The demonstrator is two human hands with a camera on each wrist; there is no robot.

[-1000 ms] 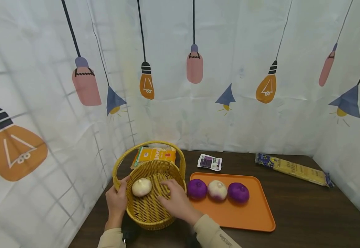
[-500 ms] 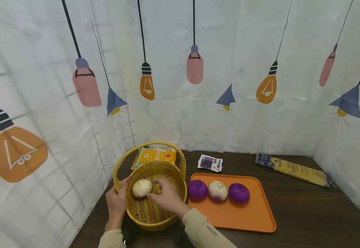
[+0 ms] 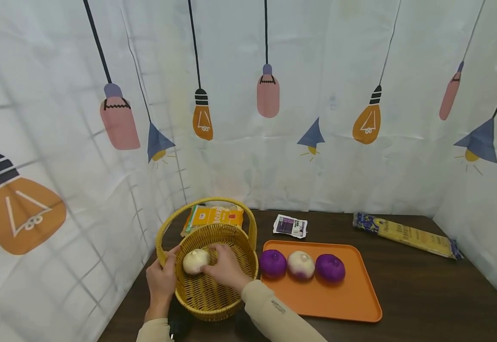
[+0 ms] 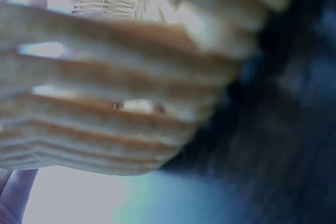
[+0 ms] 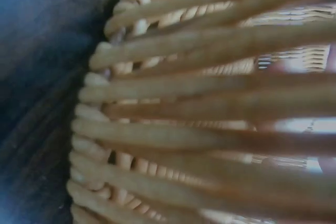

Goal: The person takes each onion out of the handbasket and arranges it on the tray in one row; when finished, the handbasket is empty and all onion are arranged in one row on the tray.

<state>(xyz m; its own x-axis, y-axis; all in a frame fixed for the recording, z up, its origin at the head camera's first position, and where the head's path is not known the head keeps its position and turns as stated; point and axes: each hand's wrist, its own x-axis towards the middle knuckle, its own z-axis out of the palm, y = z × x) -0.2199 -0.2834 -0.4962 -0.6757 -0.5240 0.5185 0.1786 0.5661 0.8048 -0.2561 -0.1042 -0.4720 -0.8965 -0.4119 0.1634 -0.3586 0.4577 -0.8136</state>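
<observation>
At the left of the table stands a yellow wicker basket (image 3: 207, 297) with a tall arched handle. My left hand (image 3: 161, 280) grips its left side, near the foot of the handle. Inside lies a white round turnip-like vegetable (image 3: 194, 261) with a small nub on top. My right hand (image 3: 227, 270) reaches into the basket from the right; its thumb touches the vegetable's right side while the fingers stay spread beside it. Close-up weave of the basket (image 4: 105, 72) fills much of the left wrist view, and the basket wall (image 5: 210, 114) hides the hand in the right wrist view.
Right of the basket lies an orange tray (image 3: 338, 304) with two purple round vegetables (image 3: 272, 263) and a white one (image 3: 301, 265) between them. Behind are an orange food packet (image 3: 218, 214), a small white-and-purple sachet (image 3: 290, 226) and a long yellow packet (image 3: 411, 235).
My right hand has moved left inside the basket, from open space to the vegetable. The left hand keeps its hold, and the vegetable lies where it was.
</observation>
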